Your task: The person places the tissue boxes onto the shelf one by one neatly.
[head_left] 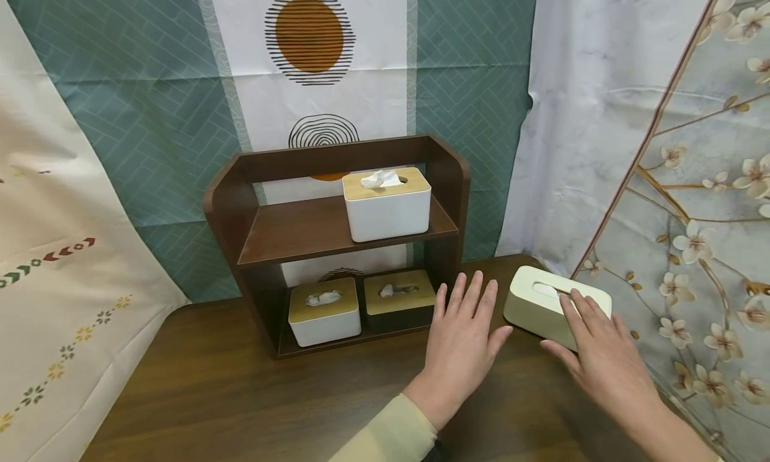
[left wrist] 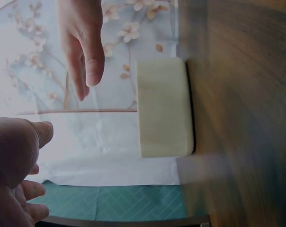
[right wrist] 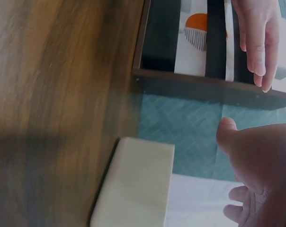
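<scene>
A pale green tissue box point(head_left: 535, 308) with an oval slot stands on the table to the right of the shelf. My right hand point(head_left: 607, 362) overlaps its right end in the head view, fingers straight; in the right wrist view a gap shows between that hand point(right wrist: 261, 175) and the box point(right wrist: 138, 184). My left hand point(head_left: 460, 341) hovers left of the box, fingers extended and holding nothing. The left wrist view shows both the left hand point(left wrist: 15, 161) and the right hand point(left wrist: 84, 47) raised above the box point(left wrist: 164, 109).
A dark brown two-tier shelf point(head_left: 295, 231) stands at the back. One white tissue box with a wooden lid point(head_left: 388, 214) sits on its upper tier. Below are another white box point(head_left: 325, 321) and a black box with a wooden lid point(head_left: 400, 305). Patterned cloths point(head_left: 469, 114) hang behind.
</scene>
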`<state>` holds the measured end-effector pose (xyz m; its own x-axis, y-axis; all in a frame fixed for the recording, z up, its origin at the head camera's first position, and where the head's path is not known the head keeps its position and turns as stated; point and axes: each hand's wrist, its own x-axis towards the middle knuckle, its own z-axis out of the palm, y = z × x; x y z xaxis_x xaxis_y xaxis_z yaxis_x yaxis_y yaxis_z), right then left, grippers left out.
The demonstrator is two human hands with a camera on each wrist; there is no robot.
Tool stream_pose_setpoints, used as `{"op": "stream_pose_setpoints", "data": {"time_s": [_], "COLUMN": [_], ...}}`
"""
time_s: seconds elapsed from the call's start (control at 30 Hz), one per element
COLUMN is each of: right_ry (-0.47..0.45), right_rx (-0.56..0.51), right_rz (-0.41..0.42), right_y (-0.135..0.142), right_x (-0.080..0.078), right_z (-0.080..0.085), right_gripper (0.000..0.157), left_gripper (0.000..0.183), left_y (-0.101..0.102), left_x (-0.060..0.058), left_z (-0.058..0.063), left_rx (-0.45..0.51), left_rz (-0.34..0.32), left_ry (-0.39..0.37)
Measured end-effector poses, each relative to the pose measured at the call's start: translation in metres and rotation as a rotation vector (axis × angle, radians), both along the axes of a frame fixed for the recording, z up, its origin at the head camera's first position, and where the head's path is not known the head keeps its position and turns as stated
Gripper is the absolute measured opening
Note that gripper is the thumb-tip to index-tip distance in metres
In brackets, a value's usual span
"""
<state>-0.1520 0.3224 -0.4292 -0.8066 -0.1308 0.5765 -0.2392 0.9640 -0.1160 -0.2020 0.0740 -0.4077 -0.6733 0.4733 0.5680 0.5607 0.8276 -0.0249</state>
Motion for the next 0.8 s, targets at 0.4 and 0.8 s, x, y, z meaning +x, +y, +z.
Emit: {"op": "stream_pose_setpoints", "data": {"time_s": [0.4,0.8], "right_ry": [-0.063,-0.071], "right_rx": [0.001,0.014], "right_rz": [-0.058,-0.099], "right_y": [0.022,0.039], "right_x": [0.002,0.0], "right_z": [-0.012,-0.021], "right_gripper": [0.09,0.084], "left_gripper": [0.076,0.072], "left_y": [0.033,0.058], "left_x": [-0.019,-0.035], "left_z": [-0.013,-0.021], "left_rx": [-0.027,-0.059], "left_rz": [-0.019,-0.029], "left_ry": [-0.069,-0.122]}}
